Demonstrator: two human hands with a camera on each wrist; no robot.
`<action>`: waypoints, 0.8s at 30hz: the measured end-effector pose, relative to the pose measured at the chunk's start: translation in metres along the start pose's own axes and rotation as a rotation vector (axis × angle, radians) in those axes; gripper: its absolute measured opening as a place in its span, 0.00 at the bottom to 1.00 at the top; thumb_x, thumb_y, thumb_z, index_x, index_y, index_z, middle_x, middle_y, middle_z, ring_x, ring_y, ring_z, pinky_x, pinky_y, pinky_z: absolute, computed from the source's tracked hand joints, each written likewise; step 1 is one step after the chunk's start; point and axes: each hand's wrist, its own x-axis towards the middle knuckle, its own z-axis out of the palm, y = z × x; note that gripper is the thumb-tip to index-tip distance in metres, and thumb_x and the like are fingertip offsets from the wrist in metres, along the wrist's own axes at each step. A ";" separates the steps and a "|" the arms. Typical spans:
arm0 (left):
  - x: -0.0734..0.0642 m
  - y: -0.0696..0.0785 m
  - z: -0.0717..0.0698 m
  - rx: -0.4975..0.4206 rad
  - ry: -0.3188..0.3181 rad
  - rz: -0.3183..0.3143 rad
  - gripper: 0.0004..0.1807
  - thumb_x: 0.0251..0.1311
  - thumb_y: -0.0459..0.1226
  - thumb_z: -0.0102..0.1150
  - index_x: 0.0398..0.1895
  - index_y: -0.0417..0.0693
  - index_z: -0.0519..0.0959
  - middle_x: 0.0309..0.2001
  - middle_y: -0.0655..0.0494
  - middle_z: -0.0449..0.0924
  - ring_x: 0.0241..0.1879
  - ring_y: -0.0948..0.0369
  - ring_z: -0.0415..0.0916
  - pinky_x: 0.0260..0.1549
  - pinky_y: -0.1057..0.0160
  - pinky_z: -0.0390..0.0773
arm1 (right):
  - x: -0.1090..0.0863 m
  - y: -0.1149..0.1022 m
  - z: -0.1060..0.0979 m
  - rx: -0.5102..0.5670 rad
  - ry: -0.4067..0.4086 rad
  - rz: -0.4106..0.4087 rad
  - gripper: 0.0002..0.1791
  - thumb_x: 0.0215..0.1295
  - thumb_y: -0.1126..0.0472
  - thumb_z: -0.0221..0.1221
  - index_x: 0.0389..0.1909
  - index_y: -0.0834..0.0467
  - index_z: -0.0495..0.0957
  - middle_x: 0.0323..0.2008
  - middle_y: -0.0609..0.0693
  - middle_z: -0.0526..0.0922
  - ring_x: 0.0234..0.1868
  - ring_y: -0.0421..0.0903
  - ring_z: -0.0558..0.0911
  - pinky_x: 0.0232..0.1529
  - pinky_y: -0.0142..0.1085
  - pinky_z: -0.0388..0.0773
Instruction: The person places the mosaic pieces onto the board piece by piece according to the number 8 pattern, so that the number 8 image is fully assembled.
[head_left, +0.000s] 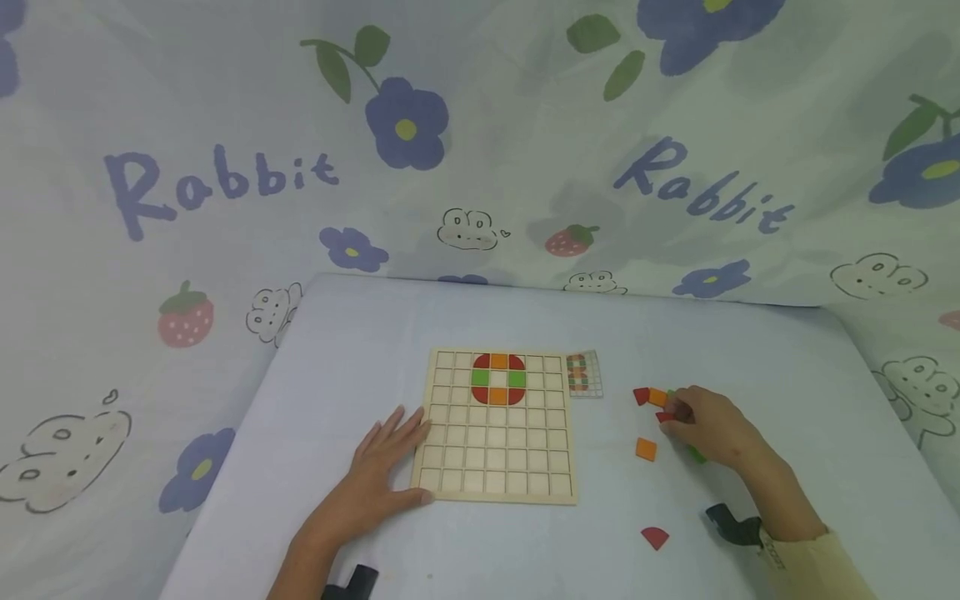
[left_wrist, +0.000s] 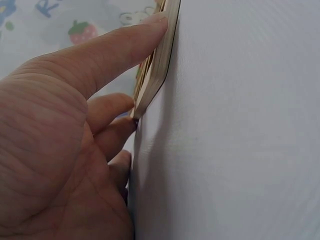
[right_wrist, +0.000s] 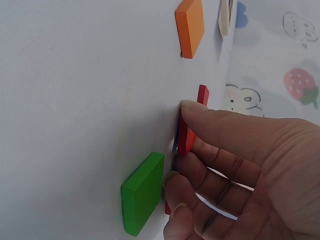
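A wooden grid board [head_left: 457, 458] lies on the table, bearing a ring of red, orange and green tiles [head_left: 498, 396] near its far edge. My left hand [head_left: 378, 475] rests at the board's near left corner, fingers along the left side. In the left wrist view its thumb [left_wrist: 125, 47] touches the board's edge. On the right, my right hand [head_left: 712, 429] pinches a red tile [right_wrist: 186, 135] between thumb and fingers, close over the table. Beside those fingers lies a green tile [right_wrist: 142, 195], and an orange tile [right_wrist: 191, 27] sits farther off in the right wrist view.
A patterned card [head_left: 592, 375] lies against the board's far right side. Near the right hand are a red tile [head_left: 641, 396] and an orange tile [head_left: 657, 397]. A red quarter-circle tile [head_left: 655, 537] lies closer to the front. A printed cloth [head_left: 480, 167] hangs behind the table.
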 end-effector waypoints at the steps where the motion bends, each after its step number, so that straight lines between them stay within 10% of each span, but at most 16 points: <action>1: 0.000 0.000 0.000 0.000 0.000 0.000 0.56 0.50 0.47 0.81 0.82 0.55 0.60 0.83 0.67 0.47 0.84 0.56 0.33 0.80 0.56 0.28 | 0.000 0.001 0.000 0.000 0.001 0.003 0.11 0.65 0.62 0.71 0.41 0.62 0.81 0.33 0.48 0.80 0.36 0.48 0.77 0.36 0.42 0.82; 12: 0.001 0.001 -0.001 0.011 -0.001 -0.006 0.56 0.51 0.47 0.80 0.82 0.56 0.60 0.83 0.65 0.47 0.84 0.56 0.33 0.81 0.51 0.30 | -0.004 0.000 0.006 0.020 0.047 -0.010 0.14 0.65 0.63 0.71 0.46 0.64 0.79 0.35 0.49 0.80 0.36 0.48 0.77 0.35 0.40 0.81; 24: 0.001 -0.001 0.001 0.007 -0.016 -0.024 0.57 0.50 0.49 0.80 0.83 0.59 0.59 0.83 0.69 0.46 0.84 0.58 0.31 0.80 0.48 0.30 | 0.008 -0.004 -0.004 0.009 -0.079 0.033 0.28 0.66 0.59 0.69 0.64 0.64 0.73 0.40 0.53 0.83 0.39 0.50 0.80 0.40 0.47 0.87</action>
